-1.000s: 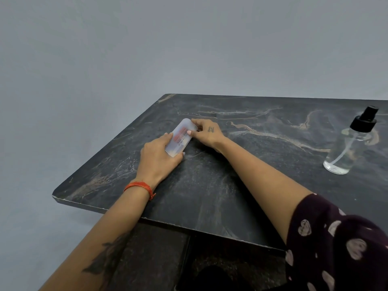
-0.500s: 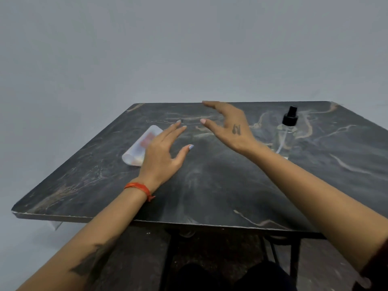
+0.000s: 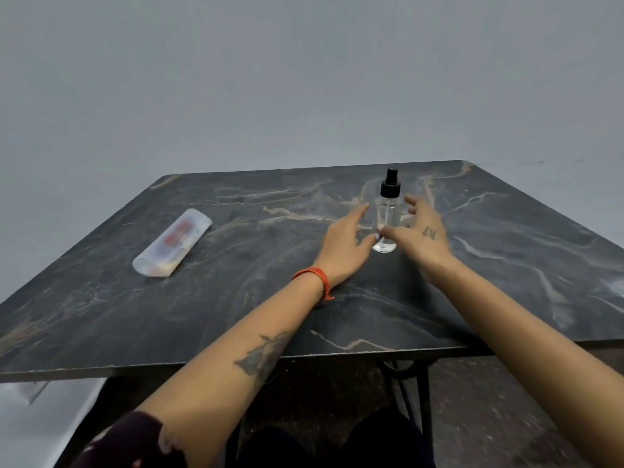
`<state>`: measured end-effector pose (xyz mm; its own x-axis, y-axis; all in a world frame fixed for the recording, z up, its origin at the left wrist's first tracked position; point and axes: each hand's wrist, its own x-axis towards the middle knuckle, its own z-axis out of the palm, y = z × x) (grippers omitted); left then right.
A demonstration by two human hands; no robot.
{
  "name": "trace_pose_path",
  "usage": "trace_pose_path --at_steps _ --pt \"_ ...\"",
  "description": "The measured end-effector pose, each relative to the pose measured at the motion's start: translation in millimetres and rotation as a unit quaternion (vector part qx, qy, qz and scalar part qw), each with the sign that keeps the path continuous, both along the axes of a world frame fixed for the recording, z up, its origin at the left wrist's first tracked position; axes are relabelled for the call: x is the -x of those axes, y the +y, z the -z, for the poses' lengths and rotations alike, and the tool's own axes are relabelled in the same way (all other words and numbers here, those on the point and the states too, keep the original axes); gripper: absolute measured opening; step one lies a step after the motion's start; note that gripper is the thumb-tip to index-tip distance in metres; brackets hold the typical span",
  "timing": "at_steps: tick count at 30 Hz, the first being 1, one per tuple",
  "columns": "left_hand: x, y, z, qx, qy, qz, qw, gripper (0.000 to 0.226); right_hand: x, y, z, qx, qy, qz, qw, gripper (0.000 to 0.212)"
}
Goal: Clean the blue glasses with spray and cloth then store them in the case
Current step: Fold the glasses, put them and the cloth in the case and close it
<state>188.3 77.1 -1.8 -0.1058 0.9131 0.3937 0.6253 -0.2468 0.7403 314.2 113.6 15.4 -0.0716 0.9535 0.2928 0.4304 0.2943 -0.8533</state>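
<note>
Both hands flank a clear plastic spray bottle [image 3: 387, 220] with black pump; left hand [image 3: 344, 243] and right hand [image 3: 418, 231] show spread fingers, gripping nothing; a translucent frosted glasses case [image 3: 172, 242] lies well apart on the dark marble-patterned table [image 3: 236, 312].

A dark marbled tabletop [image 3: 506, 265] is carrying two things. A translucent case [image 3: 172, 243] is lying flat toward its left, and a clear spray bottle [image 3: 387, 217] is standing upright farther right.

Head view, down over table [image 3: 506, 265]
</note>
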Motion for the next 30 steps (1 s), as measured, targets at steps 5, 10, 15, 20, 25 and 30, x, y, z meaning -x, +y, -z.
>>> trace_pose_path --at_steps 5,10,15,20,25,30 --pt "-4.4 4.9 2.8 0.038 -0.084 0.018 0.996 0.050 6.9 12.7 6.5 0.021 -0.014 -0.011 1.000 0.041" --pt "11.9 -1.5 0.8 0.009 -0.103 -0.020 0.994 0.048 24.9 8.1 2.7 0.010 -0.005 -0.043 0.999 0.037" --pt "51.0 -21.7 -4.2 -0.008 -0.109 -0.057 0.992 0.053 63.2 -4.8 -3.8 -0.009 -0.007 -0.101 0.995 0.041" --pt "102.1 -48.5 -9.6 -0.039 -0.096 -0.111 0.988 0.048 117.1 -22.8 -7.5 -0.016 -0.004 -0.160 0.987 0.042" --pt "149.0 -72.8 -12.3 -0.033 -0.094 -0.141 0.985 0.047 168.1 -38.5 -8.8 -0.011 -0.001 -0.201 0.980 0.041" --pt "179.3 -81.8 -8.9 -0.038 -0.082 -0.176 0.980 0.044 203.4 -42.7 -5.9 -0.020 -0.012 -0.219 0.975 0.043"
